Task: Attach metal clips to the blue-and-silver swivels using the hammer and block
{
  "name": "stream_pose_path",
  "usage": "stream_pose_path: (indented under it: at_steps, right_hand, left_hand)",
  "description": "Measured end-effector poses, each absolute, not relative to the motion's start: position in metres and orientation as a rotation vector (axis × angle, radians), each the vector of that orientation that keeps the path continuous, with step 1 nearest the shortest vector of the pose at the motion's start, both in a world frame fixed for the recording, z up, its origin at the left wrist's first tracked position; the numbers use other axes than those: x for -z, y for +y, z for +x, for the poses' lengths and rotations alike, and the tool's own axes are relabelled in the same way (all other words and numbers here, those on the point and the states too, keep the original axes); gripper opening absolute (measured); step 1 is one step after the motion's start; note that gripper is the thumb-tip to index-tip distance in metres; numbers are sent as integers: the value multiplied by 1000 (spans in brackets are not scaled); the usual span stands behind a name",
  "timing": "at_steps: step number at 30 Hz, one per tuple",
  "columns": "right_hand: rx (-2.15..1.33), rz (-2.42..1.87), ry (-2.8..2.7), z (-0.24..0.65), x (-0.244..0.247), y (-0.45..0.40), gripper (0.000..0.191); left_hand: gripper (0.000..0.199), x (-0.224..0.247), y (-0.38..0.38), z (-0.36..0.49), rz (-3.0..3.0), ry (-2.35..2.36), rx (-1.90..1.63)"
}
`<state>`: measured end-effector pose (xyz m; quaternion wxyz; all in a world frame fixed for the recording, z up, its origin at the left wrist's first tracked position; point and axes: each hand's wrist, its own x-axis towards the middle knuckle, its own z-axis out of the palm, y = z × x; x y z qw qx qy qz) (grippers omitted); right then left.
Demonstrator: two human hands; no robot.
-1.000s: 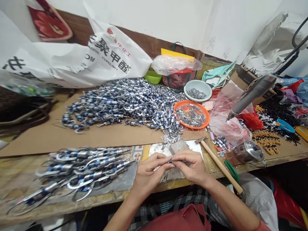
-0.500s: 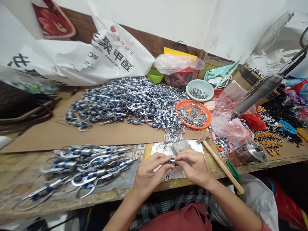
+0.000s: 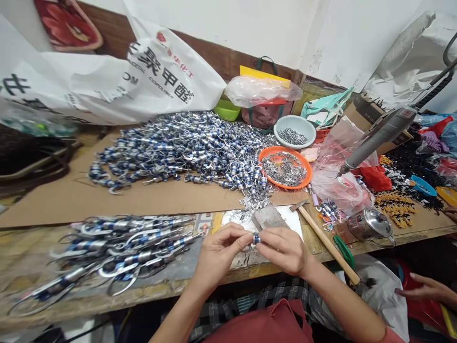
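White plastic sack (image 3: 107, 88): big black "聚甲醛", smaller "ACETAL" and "COPOLYMER" beneath. Red emblem (image 3: 161, 37) above, then small red characters, last one "工", others unclear. More black characters at sack's left, broken by folds. Cardboard box (image 3: 367, 112): pale print, illegible. Electric screwdriver (image 3: 380, 136): red label, too small. Metal mug (image 3: 367, 226): label illegible.

The left hand (image 3: 216, 252) and right hand (image 3: 285, 250) are bare, and so are the slim forearms (image 3: 342, 295), which widen toward the elbows. A dull red garment (image 3: 264, 324) covers the front, plain and creased, its upper edge gathered into folds. A short sleeve (image 3: 391, 336) of similar red shows at the right arm. Black-and-grey checked cloth (image 3: 282, 291) lies across the lap.
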<state>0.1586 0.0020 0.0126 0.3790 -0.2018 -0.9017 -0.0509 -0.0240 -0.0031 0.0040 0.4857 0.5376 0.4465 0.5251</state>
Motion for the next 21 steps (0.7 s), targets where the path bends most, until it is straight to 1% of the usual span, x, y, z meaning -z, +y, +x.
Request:
stream_pose_path:
  at_steps: [3,5,8,11,14,16,18,21]
  right_hand:
    - [280,-417,-2352,161,-15,7,18]
    - [292,-418,-2348,161,-15,8,18]
    - [165,-513,-2284,161,-10,4,21]
    - [-16,-645,-2193,160,-1,-4,26]
    - [-191,-786,-2077,160,6,-11,20]
    - [-228,-837,-2041,161,7,-15,16]
    - [-160,-822,-2069,163,6,-17,19]
    - [18,-689,-2166,166,1,-17,23]
  left_hand:
    - [12,-6,0,-25,1474,1156,-1260]
    - [13,-8,1,-27,1578,1171,-1264]
    - [14,-10,2,-29,1646,1133,-1254]
    - [16,-7,1,-27,1528,1081,-1160]
    - [19,1,-2,-20,1235,1103,-1105]
    - [21,6,-4,-13,1088,1116,-1099]
    - [20,8,-6,-9,1014,1091,-1092]
    - [18,5,-7,-9,1011,1028,-1088]
